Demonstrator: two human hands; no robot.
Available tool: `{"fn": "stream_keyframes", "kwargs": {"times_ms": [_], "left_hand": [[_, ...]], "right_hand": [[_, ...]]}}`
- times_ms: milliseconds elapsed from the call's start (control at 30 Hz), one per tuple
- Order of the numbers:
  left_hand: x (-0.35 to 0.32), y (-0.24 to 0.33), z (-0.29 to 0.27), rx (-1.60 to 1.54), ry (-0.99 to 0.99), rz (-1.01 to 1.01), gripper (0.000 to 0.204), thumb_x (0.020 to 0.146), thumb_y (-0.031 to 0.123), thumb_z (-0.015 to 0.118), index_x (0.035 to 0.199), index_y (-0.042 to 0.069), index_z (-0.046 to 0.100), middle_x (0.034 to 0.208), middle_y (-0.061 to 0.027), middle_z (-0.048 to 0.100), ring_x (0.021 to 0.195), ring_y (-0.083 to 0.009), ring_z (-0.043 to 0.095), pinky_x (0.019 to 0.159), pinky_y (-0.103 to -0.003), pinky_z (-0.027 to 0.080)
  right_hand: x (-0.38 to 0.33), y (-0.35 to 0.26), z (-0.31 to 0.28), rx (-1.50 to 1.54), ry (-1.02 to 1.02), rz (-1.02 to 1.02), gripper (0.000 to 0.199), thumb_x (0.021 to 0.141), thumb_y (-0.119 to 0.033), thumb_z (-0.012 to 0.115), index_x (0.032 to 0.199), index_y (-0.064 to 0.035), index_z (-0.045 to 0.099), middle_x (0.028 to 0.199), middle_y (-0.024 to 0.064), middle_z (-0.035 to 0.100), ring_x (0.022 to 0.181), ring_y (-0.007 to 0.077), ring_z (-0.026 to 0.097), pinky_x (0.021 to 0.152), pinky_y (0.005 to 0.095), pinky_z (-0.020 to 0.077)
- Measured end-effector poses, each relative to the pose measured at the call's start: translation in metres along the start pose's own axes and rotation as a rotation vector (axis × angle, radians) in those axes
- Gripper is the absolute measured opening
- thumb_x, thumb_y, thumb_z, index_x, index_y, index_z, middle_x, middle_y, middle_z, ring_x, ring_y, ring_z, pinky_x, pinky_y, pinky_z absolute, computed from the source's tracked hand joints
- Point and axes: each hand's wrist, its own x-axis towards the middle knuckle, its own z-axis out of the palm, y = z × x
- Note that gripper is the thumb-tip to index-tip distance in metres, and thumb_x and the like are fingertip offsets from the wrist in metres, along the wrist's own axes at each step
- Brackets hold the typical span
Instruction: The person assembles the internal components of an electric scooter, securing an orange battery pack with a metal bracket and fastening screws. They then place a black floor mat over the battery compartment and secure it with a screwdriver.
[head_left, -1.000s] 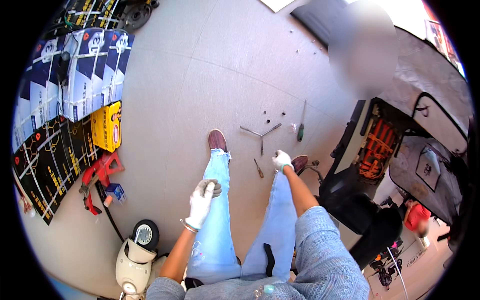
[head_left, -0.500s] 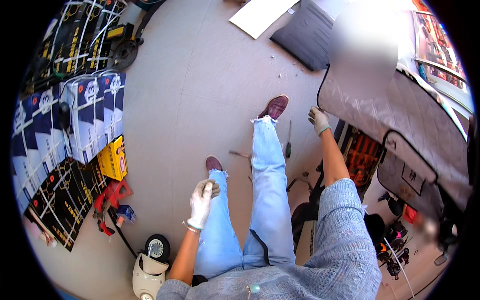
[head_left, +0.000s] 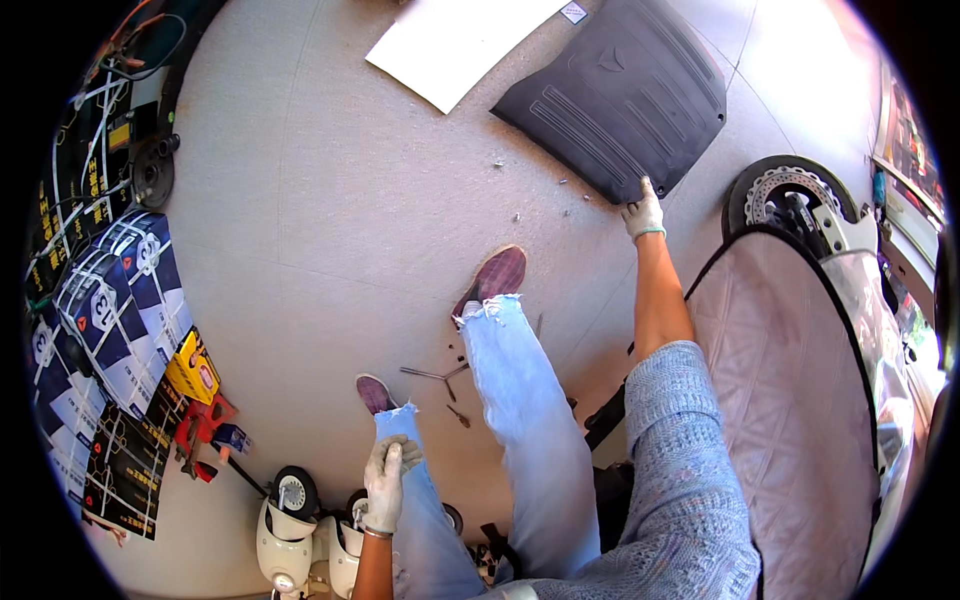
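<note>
My right hand [head_left: 645, 212], in a pale work glove, reaches forward with one finger stretched out and the others curled. In view it overlaps the lower corner of a black rubber floor mat [head_left: 630, 95] on the floor; whether it touches is not clear. Nothing shows in that hand. My left hand [head_left: 384, 485], also gloved, hangs in front of my left leg with its fingers curled closed, and I see nothing in them. Ahead of my legs a three-armed wrench [head_left: 440, 376] lies on the floor, with a small tool [head_left: 458, 416] beside it.
A white panel [head_left: 465, 45] lies beside the mat, with small loose bits nearby. Strapped cartons [head_left: 120, 290], a yellow box [head_left: 192, 368] and a red tool [head_left: 205, 430] line the left. Cream scooters [head_left: 285, 550] stand behind them. At right is a wheel [head_left: 790, 190] beside a quilted grey cover [head_left: 790, 400].
The view has turned right and moved forward, bringing the whole mat and the wheel into sight. My right hand now appears against the mat's corner instead of the grey cover. My left hand remains closed.
</note>
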Motion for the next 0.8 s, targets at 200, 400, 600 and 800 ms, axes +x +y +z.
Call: {"fn": "stream_keyframes", "kwargs": {"times_ms": [200,400,600,800], "left_hand": [[-0.012,0.018,0.040,0.137,-0.007,0.074,0.033,0.093,0.022,0.047,0.107,-0.006,0.053,0.095,-0.0165,0.061,0.086,-0.0220,0.062,0.080,-0.034,0.051],[-0.024,0.077,0.065,0.088,-0.152,0.334,0.034,0.092,0.027,0.052,0.108,-0.002,0.056,0.101,-0.0099,0.061,0.092,-0.0168,0.058,0.083,-0.029,0.046],[-0.045,0.153,0.018,-0.332,-0.495,0.760,0.038,0.090,0.032,0.053,0.115,0.003,0.051,0.115,-0.0075,0.053,0.102,-0.0149,0.050,0.089,-0.030,0.040],[-0.172,0.159,-0.078,-0.245,-0.509,0.586,0.042,0.086,0.033,0.059,0.110,0.000,0.051,0.103,-0.0118,0.058,0.093,-0.0202,0.058,0.082,-0.033,0.048]], "right_hand": [[-0.047,0.009,0.014,0.362,-0.100,0.136,0.059,0.071,-0.037,0.075,0.117,-0.0084,0.052,0.126,0.0067,0.051,0.113,0.0256,0.048,0.091,0.0420,0.0410],[-0.238,-0.044,0.073,0.623,-0.334,0.027,0.019,0.073,-0.021,0.076,0.081,-0.0143,0.060,0.075,-0.0005,0.062,0.056,0.0139,0.052,0.057,0.0264,0.0461],[-0.500,0.020,0.066,0.638,-0.483,0.312,0.044,0.071,-0.030,0.077,0.059,-0.0145,0.038,0.054,-0.0025,0.038,0.045,0.0091,0.032,0.036,0.0189,0.0240],[-0.720,0.177,-0.018,0.276,-0.487,0.128,0.028,0.079,-0.033,0.070,0.091,-0.0110,0.057,0.062,-0.0020,0.048,0.050,0.0063,0.041,0.043,0.0190,0.0317]]}}
